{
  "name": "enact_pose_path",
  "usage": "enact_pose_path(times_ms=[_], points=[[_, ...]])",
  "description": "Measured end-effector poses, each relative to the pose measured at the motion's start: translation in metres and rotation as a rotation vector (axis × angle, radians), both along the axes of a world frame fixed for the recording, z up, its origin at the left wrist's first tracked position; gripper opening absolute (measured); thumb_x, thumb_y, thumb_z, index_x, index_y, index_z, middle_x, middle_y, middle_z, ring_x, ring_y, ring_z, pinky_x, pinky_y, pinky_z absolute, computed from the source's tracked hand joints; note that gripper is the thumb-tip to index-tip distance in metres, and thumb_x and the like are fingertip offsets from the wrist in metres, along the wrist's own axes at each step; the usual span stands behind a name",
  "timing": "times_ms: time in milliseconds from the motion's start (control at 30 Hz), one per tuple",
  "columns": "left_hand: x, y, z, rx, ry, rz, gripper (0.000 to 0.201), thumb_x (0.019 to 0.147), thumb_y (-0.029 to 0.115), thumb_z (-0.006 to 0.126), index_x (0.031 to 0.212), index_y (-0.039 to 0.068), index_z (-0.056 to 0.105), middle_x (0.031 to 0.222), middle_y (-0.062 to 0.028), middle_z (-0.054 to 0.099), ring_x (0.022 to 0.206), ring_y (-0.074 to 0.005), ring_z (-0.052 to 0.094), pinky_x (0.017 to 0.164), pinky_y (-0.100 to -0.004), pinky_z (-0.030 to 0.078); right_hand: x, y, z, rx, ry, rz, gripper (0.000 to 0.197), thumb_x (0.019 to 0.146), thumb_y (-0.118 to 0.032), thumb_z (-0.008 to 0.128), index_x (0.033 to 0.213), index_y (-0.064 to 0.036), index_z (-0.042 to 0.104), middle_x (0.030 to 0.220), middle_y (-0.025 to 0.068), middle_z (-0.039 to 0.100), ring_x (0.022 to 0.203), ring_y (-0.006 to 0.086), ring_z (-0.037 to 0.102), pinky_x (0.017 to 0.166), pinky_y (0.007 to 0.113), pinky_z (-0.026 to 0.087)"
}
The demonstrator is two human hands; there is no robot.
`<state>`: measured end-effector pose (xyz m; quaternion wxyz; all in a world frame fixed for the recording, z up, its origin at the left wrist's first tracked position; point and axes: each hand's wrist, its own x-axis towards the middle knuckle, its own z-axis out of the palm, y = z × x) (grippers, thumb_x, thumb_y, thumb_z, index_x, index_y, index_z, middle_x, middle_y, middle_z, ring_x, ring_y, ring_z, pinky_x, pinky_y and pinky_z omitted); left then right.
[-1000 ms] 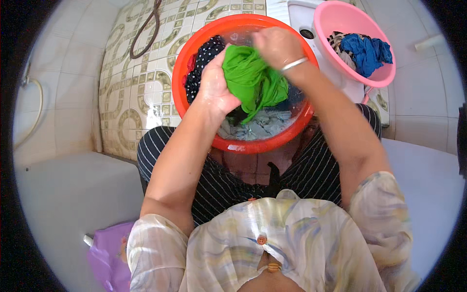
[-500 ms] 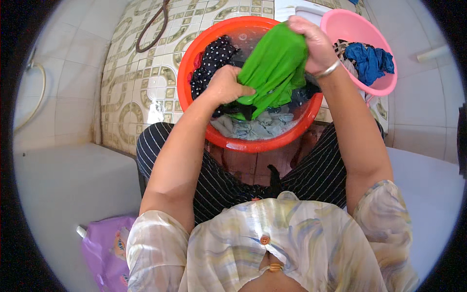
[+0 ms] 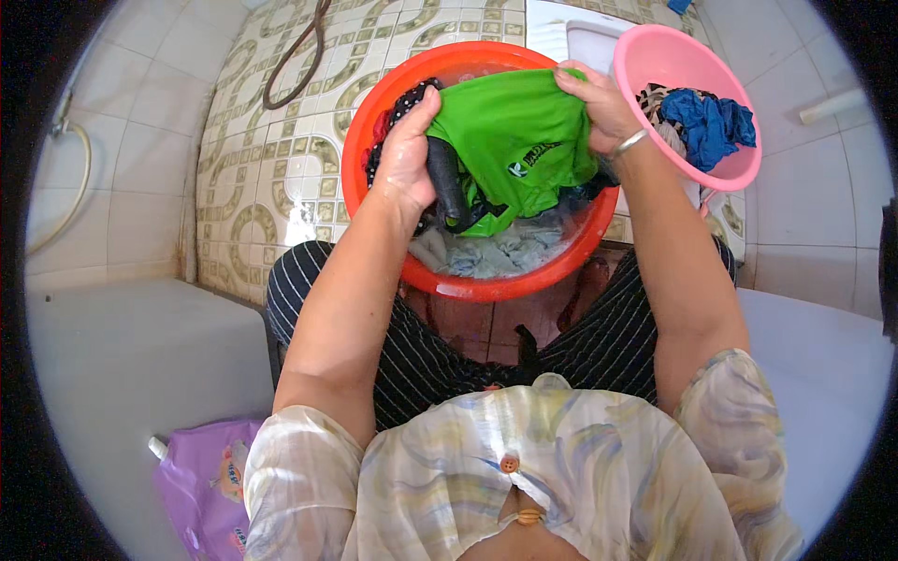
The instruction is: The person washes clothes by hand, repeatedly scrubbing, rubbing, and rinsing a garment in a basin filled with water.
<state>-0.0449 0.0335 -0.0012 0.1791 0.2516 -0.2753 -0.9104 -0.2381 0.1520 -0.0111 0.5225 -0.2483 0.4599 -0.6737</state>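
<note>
A bright green garment point(image 3: 505, 131) with a small dark print and a black band at its edge hangs stretched over a red basin point(image 3: 510, 288). My left hand point(image 3: 409, 150) grips its left side, thumb on top. The upper right corner is held in my right hand point(image 3: 599, 105), which wears a silver bangle on the wrist. Below the garment, pale grey cloth point(image 3: 510, 251) lies in cloudy water. Black polka-dot cloth point(image 3: 402, 107) shows along the basin's left side, partly behind my left hand. The green garment hides much of the basin's middle.
A pink basin point(image 3: 645, 51) with blue and patterned clothes point(image 3: 706, 126) stands at the right. On the patterned tile floor lies a brown hose point(image 3: 297, 70). A purple pouch point(image 3: 201, 486) rests on the grey ledge point(image 3: 150, 346) at the lower left.
My left hand has risen and shifted its hold up the garment's left side. The green garment has spread wider, and its print and black band now show.
</note>
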Motion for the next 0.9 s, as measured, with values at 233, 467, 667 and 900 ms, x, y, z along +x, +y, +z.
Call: enact_pose_path(times_ms=[233, 467, 667, 900], points=[[0.003, 0.010, -0.050, 0.106, -0.060, 0.123, 0.038, 0.086, 0.034, 0.046, 0.108, 0.004, 0.051, 0.105, -0.0100, 0.055, 0.095, -0.0199, 0.053, 0.085, -0.0332, 0.041, 0.141, -0.028, 0.023, -0.279, 1.444, 0.025, 0.020, 0.078, -0.025, 0.050, 0.073, -0.0079, 0.057, 0.069, 0.0106, 0.058, 0.066, 0.0300, 0.056, 0.062, 0.038, 0.045], [-0.027, 0.053, 0.003, -0.125, -0.364, 0.120, 0.026, 0.086, 0.028, 0.044, 0.097, 0.007, 0.056, 0.092, -0.0055, 0.058, 0.085, -0.0143, 0.054, 0.076, -0.0284, 0.043, 0.077, -0.041, -0.006, 0.161, 1.553, -0.315, 0.024, 0.078, -0.021, 0.049, 0.059, -0.0079, 0.054, 0.058, 0.0135, 0.053, 0.055, 0.0317, 0.053, 0.052, 0.040, 0.043], [-0.006, -0.027, -0.114, -0.835, -0.162, 0.084, 0.024, 0.083, 0.027, 0.048, 0.091, 0.007, 0.058, 0.088, -0.0050, 0.059, 0.078, -0.0147, 0.056, 0.072, -0.0278, 0.044, 0.116, -0.037, 0.016, -0.403, 1.402, -0.247, 0.018, 0.077, -0.020, 0.051, 0.066, -0.0058, 0.057, 0.064, 0.0144, 0.055, 0.060, 0.0325, 0.054, 0.054, 0.040, 0.043], [0.011, -0.037, 0.026, -0.400, -0.325, 0.238, 0.029, 0.079, 0.022, 0.055, 0.094, -0.003, 0.055, 0.085, -0.0109, 0.060, 0.076, -0.0161, 0.056, 0.067, -0.0277, 0.045, 0.001, -0.017, 0.001, 0.198, 1.049, -0.190, 0.043, 0.088, -0.035, 0.043, 0.077, 0.0037, 0.059, 0.064, 0.0109, 0.057, 0.059, 0.0135, 0.050, 0.059, 0.028, 0.043]])
